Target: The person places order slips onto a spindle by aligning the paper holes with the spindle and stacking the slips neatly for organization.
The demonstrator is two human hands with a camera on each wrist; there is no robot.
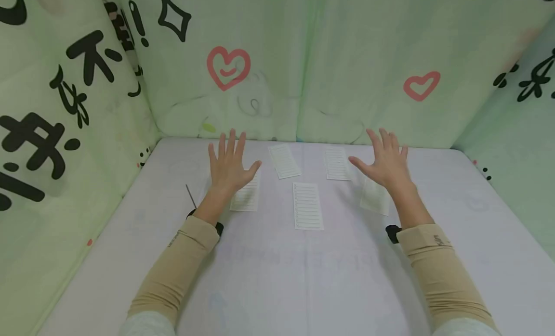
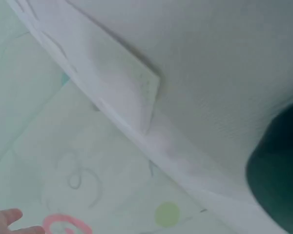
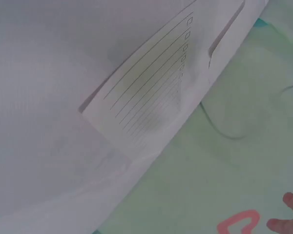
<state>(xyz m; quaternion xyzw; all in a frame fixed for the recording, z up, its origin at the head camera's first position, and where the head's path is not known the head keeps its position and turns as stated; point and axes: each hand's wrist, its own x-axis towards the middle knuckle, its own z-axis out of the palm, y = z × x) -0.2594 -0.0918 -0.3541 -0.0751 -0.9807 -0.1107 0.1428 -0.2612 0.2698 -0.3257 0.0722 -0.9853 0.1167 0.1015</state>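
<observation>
Both hands are held up over the far half of a white table, fingers straight and spread, holding nothing. My left hand (image 1: 229, 165) overlaps one lined paper sheet (image 1: 245, 196) in the head view. My right hand (image 1: 385, 160) is over another lined sheet (image 1: 374, 199), partly covered by the wrist. Between the hands lie a lined sheet (image 1: 308, 206) in front, a tilted one (image 1: 284, 161) behind, and one more (image 1: 336, 164) to its right. In the right wrist view, a sheet (image 3: 146, 83) shows ruled lines and a row of small boxes; right fingertips (image 3: 289, 200) enter at the edge.
A light green curtain (image 1: 269, 105) with printed hearts and black characters encloses the table (image 1: 260, 278) at the back and sides. A thin dark rod (image 1: 190, 195) shows by the left wrist. Black wrist devices (image 1: 393, 233) sit at both cuffs.
</observation>
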